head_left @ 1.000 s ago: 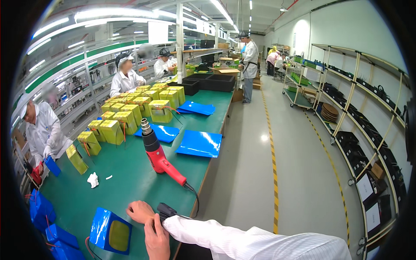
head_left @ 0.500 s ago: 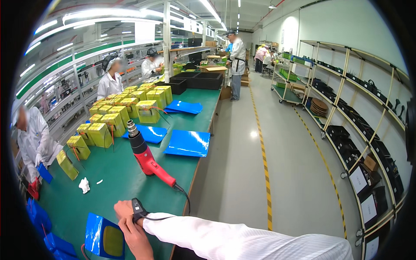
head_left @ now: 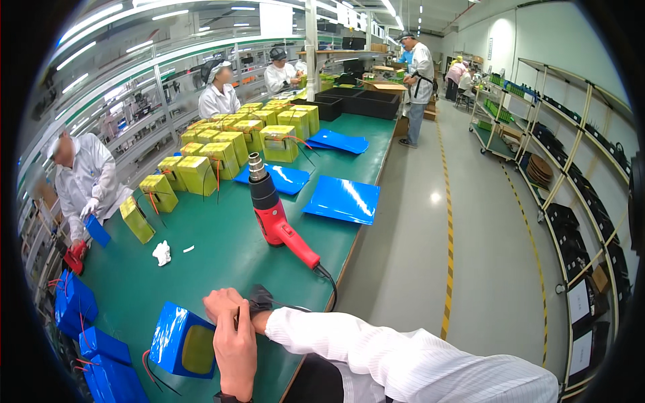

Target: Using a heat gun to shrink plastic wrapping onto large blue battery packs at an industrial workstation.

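Note:
My right hand (head_left: 224, 303) hovers at the near side of the green bench, its fingers curled with nothing visible in them. A black strap with a small dark device (head_left: 261, 297) sits around that wrist. My left hand (head_left: 235, 352) reaches up from the lower edge, fingers pinching at the strap. Just left of both hands stands a battery pack in blue wrap (head_left: 169, 339), its open end showing yellow; red and black wires trail from it. Farther off, a red heat gun (head_left: 279, 225) stands with its metal nozzle up, its cord running over the bench edge.
Rows of yellow battery packs (head_left: 232, 144) with wires fill the far left. Flat blue sleeves (head_left: 342, 199) lie near the bench's right edge. Several blue-wrapped packs (head_left: 107, 346) stand lower left. A co-worker (head_left: 91, 178) works across the bench. White crumpled paper (head_left: 161, 253) lies nearby.
The view has swung left, so the bench and its things appear farther right. My left hand's fingers have moved up over the wrist strap, and the dark device has turned on my right wrist.

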Demonstrator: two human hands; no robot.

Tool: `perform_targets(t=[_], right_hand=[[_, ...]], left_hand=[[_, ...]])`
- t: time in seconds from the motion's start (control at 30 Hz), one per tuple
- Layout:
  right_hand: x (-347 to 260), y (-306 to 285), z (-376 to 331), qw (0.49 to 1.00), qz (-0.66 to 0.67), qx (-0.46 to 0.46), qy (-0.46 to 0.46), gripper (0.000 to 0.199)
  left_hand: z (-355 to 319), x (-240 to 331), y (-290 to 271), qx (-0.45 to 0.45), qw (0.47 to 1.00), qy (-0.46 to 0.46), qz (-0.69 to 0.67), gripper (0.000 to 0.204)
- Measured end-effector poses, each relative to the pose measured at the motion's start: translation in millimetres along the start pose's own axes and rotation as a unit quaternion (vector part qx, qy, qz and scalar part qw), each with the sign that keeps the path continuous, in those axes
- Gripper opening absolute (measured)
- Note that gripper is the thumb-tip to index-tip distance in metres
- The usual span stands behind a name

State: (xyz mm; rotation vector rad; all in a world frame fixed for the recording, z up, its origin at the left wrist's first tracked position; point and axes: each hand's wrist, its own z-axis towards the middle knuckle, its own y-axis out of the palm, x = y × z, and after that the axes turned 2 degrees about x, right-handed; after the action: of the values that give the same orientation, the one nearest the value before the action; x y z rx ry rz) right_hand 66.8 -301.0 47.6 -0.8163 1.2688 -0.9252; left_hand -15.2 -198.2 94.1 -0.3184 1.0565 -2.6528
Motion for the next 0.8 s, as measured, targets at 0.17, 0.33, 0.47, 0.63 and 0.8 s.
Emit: perform_targets(t=[0.17, 0.33, 0.47, 0.63, 0.8], right_hand=[[25.0, 3.5, 18.8, 0.989, -0.136, 0.039, -0.031, 0.013], [9.6, -15.4, 31.4, 0.948, 0.262, 0.178, 0.031, 0.021], [7.8, -30.2, 33.4, 0.811, 0.570, 0.124, 0.028, 0.029], [21.5, -88.7, -18.1, 0.861, 0.505, 0.054, -0.027, 0.027], [44.1, -159.8, -102.2, 0.938, 0.255, 0.143, -0.188, 0.022]], left_hand=[[7.0, 4.5, 15.7, -0.016, 0.994, -0.100, 0.029, 0.049], [8.6, -1.4, 19.0, 0.075, 0.994, -0.023, 0.078, 0.055], [11.7, 15.3, 26.7, 0.042, 0.999, -0.013, 0.015, 0.056], [-29.8, 5.1, 45.6, -0.011, 0.994, 0.072, -0.076, 0.054], [-44.0, 7.8, 25.2, -0.197, 0.980, 0.004, -0.039, 0.054]])
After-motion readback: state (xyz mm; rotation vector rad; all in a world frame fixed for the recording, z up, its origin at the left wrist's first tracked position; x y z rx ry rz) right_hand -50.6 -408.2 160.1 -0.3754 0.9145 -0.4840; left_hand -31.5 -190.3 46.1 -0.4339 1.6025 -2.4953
